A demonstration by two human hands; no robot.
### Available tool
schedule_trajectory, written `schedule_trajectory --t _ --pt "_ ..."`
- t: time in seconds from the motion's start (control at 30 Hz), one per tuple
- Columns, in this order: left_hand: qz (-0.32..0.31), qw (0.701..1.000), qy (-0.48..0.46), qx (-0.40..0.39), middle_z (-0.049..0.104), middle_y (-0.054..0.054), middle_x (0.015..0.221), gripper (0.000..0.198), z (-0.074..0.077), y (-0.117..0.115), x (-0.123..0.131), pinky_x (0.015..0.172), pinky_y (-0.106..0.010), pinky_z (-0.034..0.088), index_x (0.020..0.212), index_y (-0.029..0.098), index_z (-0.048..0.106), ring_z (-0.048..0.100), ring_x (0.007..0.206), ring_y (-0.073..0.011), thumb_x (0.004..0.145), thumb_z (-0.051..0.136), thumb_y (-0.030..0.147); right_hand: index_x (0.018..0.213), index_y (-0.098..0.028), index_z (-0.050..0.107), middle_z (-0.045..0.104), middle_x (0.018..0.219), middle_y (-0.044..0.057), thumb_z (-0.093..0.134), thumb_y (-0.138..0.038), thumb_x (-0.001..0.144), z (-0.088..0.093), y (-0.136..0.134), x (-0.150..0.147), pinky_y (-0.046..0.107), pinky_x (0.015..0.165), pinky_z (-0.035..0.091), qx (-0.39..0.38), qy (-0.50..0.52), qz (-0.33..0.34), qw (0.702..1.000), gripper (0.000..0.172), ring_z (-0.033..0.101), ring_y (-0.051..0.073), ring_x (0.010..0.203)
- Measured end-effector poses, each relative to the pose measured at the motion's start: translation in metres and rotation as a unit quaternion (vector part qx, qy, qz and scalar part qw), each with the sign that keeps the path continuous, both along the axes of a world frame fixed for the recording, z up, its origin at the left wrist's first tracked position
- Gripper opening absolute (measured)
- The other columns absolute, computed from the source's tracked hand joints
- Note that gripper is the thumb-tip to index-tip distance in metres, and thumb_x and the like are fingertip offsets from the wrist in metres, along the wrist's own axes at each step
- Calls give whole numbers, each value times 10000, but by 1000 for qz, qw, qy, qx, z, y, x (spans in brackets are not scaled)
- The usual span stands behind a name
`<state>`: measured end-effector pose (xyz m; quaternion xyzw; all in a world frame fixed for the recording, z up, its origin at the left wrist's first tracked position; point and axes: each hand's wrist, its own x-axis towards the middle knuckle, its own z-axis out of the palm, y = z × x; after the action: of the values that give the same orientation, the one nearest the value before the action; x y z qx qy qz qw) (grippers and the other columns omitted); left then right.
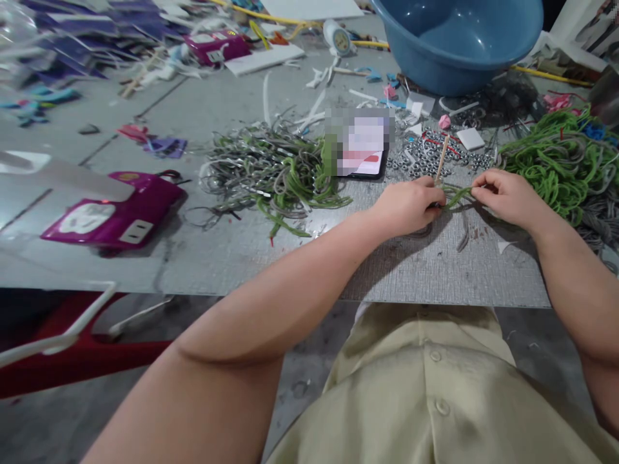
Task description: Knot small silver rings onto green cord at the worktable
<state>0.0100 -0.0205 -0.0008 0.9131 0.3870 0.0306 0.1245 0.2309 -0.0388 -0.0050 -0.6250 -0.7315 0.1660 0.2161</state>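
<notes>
Between my two hands stretches a green and grey cord (pixel 453 196) just above the table. My left hand (pixel 409 205) has its fingers closed on one end, near a thin wooden stick (pixel 442 158) that stands up behind it. With thumb and forefinger, my right hand (pixel 503 194) pinches the other end. A grey length of cord (pixel 464 233) hangs down onto the tabletop. Just beyond the hands lie many small metal rings (pixel 420 158). Right of my right hand is a heap of green cords (pixel 556 167), with grey ones beneath.
A phone (pixel 370 154) lies beside a pile of green cords with metal chains (pixel 275 171). Behind stands a blue basin (pixel 459 45). Magenta devices (pixel 120 209) sit at left and at the back, among purple scraps (pixel 97 32). The table's front edge (pixel 445 303) runs before my body.
</notes>
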Motion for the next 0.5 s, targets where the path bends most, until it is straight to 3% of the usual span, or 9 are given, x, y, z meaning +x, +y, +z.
schedule_trajectory --t 0.23,0.5 --pt "7 1000 3 1 652 -88 1145 318 2 -1 1 686 -302 417 1185 212 691 664 947 -220 944 490 266 821 -221 595 638 717 14 614 -319 842 -3 -1 -1 334 593 500 -71 193 -8 979 101 589 147 562" --pt "15 1000 -6 -1 671 -95 1136 321 -3 5 1 709 -306 432 1155 184 702 661 975 -223 937 475 247 768 -220 563 585 519 -27 662 -318 841 -2 -1 -5 255 410 341 -110 238 -29 964 157 421 89 378"
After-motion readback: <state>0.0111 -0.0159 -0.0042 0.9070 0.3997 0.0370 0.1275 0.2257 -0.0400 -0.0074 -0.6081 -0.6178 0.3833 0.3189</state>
